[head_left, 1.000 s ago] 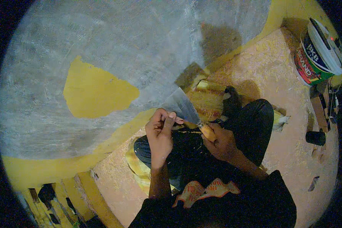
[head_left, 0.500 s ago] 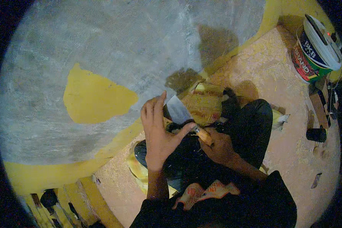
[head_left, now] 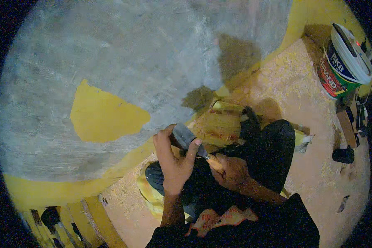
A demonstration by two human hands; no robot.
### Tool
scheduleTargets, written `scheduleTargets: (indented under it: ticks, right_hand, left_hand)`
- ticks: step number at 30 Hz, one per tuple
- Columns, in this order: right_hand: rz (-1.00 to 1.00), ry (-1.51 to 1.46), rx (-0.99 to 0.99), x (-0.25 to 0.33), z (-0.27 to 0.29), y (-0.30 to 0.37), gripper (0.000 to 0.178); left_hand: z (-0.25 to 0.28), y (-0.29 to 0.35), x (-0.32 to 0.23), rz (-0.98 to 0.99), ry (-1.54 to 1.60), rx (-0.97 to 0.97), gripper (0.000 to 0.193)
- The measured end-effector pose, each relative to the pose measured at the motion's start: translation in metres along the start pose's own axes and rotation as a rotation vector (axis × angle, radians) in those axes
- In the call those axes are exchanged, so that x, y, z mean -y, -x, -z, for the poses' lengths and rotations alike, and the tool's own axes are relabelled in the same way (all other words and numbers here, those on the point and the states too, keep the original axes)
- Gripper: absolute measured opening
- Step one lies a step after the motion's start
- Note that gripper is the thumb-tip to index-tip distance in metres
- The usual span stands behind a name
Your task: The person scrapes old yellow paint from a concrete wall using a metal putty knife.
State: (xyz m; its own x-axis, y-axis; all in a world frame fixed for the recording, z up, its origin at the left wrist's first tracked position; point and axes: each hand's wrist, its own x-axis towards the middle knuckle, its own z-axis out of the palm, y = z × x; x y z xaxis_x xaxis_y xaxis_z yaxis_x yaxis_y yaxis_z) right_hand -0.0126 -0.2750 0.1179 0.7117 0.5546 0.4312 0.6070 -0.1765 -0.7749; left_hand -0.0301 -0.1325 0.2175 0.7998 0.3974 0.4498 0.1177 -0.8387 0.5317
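Note:
A scraper (head_left: 183, 135) with a broad grey metal blade and a wooden handle slants across in front of my lap. My right hand (head_left: 234, 170) is closed around its handle. At the other end, my left hand (head_left: 173, 167) grips the blade, its thumb lying on the face and the fingers bent behind the far edge. Beyond the blade rises a wall (head_left: 153, 53), grey and bare over most of its surface. One patch of yellow paint (head_left: 105, 115) stays on it to the left, and yellow also runs along its base.
Yellow flakes are strewn over the pinkish floor (head_left: 277, 82). A lidded paint bucket (head_left: 339, 70) stands far right, with a black cup-like object (head_left: 343, 155) nearer. Yellow slats (head_left: 97, 219) with dark items lie at lower left. My bent knee (head_left: 283, 136) is right of the hands.
Both hands and the scraper have come lower and a little closer to me. My left fingers, stretched up beside the blade before, are now curled around it.

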Motion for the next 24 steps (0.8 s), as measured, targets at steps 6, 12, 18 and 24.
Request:
scheduleTargets:
  ticks: [6, 12, 18, 24]
  right_hand:
    - [0.010, 0.011, 0.025, 0.008, 0.005, -0.004, 0.037]
    - [0.059, -0.001, 0.052, 0.012, 0.013, -0.010, 0.039]
    - [0.112, 0.022, 0.096, 0.012, 0.011, -0.011, 0.036]
    - [0.058, 0.054, 0.142, 0.010, 0.009, -0.002, 0.035]
  left_hand:
    - [-0.002, 0.005, 0.009, 0.047, 0.034, -0.103, 0.039]
    - [-0.005, 0.007, 0.015, 0.228, 0.092, -0.137, 0.029]
    - [-0.009, 0.007, 0.016, 0.297, 0.089, -0.295, 0.018]
    - [-0.009, 0.008, 0.015, 0.301, 0.167, -0.398, 0.019]
